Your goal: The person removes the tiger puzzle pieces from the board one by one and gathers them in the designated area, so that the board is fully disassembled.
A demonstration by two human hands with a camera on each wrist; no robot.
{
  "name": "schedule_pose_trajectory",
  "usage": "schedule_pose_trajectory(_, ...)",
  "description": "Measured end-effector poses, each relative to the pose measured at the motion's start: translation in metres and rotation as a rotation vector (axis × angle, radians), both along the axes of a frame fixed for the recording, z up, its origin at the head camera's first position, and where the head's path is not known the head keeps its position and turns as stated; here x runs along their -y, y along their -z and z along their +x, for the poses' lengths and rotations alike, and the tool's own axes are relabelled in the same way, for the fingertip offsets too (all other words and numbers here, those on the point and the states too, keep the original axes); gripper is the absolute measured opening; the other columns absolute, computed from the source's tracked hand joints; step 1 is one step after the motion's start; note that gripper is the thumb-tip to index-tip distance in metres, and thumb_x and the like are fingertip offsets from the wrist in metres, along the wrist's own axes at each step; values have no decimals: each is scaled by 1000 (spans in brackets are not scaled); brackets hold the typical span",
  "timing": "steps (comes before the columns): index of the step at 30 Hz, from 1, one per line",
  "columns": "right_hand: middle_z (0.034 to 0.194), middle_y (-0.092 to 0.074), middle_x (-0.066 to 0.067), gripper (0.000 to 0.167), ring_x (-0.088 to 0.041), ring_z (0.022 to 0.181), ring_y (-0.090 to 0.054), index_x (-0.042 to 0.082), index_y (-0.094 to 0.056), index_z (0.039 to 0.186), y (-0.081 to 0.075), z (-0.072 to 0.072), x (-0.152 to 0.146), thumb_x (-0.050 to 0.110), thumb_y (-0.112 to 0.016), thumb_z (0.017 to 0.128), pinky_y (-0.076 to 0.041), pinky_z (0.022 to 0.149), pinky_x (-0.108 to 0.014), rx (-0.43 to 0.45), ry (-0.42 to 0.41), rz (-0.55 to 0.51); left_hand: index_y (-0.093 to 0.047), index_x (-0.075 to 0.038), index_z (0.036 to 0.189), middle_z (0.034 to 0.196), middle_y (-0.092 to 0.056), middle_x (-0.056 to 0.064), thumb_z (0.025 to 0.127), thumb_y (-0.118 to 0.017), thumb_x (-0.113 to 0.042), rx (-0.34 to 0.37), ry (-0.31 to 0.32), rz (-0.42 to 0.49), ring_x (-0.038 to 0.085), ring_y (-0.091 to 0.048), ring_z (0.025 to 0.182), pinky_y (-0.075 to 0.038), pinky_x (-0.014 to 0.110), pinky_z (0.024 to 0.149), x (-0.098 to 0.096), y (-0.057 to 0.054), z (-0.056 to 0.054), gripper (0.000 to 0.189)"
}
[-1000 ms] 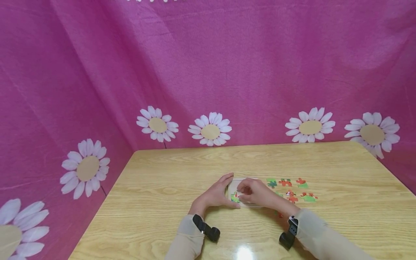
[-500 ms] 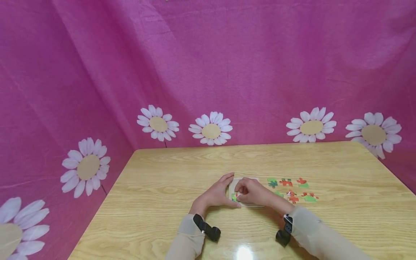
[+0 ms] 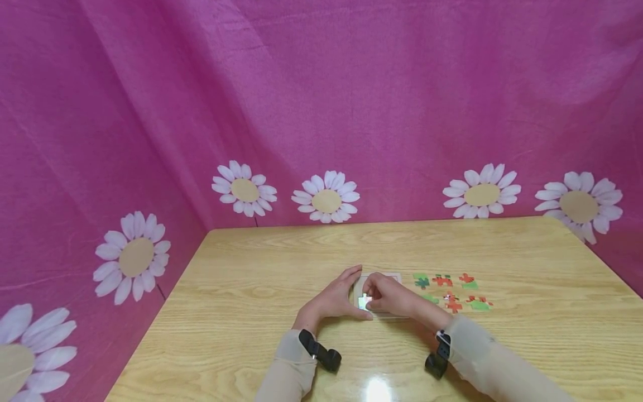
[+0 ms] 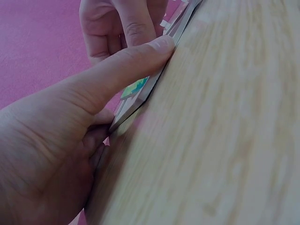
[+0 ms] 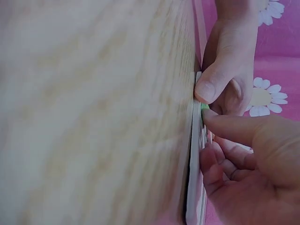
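A shallow pale puzzle tray (image 3: 395, 317) lies on the table under both hands. The left hand (image 3: 331, 298) grips its left end, thumb on the near rim and fingers spread toward the far rim. In the left wrist view the thumb (image 4: 140, 58) lies over the tray's edge. At the tray's lower left corner sits a jigsaw piece (image 3: 364, 302), shiny with glare; its green and yellow print shows in the left wrist view. The right hand (image 3: 394, 296) bends over the tray, thumb and curled fingers pinching at this piece's right side. Its fingertips hide part of the tray.
Loose jigsaw pieces in red and green lie in rows right of the tray, among them a green piece (image 3: 421, 281) and a red one (image 3: 452, 302). A pink flowered cloth (image 3: 402, 111) hangs behind the wooden table (image 3: 281, 257).
The right hand has shifted slightly left and closer to the corner piece. That piece has gone from green to a bright glare. The left hand keeps its place.
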State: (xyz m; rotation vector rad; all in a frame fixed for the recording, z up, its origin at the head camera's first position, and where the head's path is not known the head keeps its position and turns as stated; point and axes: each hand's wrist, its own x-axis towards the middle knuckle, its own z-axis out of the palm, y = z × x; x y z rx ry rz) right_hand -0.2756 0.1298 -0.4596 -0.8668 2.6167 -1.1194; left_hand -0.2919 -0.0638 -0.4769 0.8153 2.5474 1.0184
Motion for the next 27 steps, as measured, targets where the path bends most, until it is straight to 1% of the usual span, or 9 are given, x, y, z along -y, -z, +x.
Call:
schedule_pose_trajectory(7,83,-61,-5,21,-5,75,-51,0,-59,96,5,1,0,1,-75,82,-45,64,-15,-75,25,6,-28,-6,154,164,-21,-1,72,-86,-37,-12,-3,5,20,-26,150,-30,41,122,0,0,0,104)
schedule_pose_trajectory(12,83,-63,-5,22,-5,74,-53,0,-60,95,6,4,0,-3,-74,79,-47,64,-16,-114,31,-23,-29,-6,154,164,-22,0,72,-87,-35,-16,-3,6,20,-27,150,-30,41,122,-1,0,0,105)
schedule_pose_trajectory(16,84,-64,-8,22,-4,76,-57,-1,-60,95,6,5,0,-6,-73,78,-49,66,-16,-105,37,-68,-29,-6,153,164,-22,0,71,-87,-35,-17,-6,5,20,-27,149,-30,41,122,-1,1,0,105)
schedule_pose_trajectory(21,90,-67,-11,19,-9,80,-63,-1,-61,94,8,5,-1,-7,-71,79,-52,69,-16,-88,47,-116,-29,-6,154,164,-22,-1,72,-86,-37,-15,-7,0,20,-27,150,-30,41,122,-1,1,-1,105)
schedule_pose_trajectory(27,91,-68,-12,17,-5,79,-62,0,-62,94,10,4,-4,-6,-72,81,-52,69,-16,-59,57,-152,-29,-6,154,164,-22,-1,71,-86,-37,-21,-6,-3,20,-27,149,-30,41,122,-2,1,0,105)
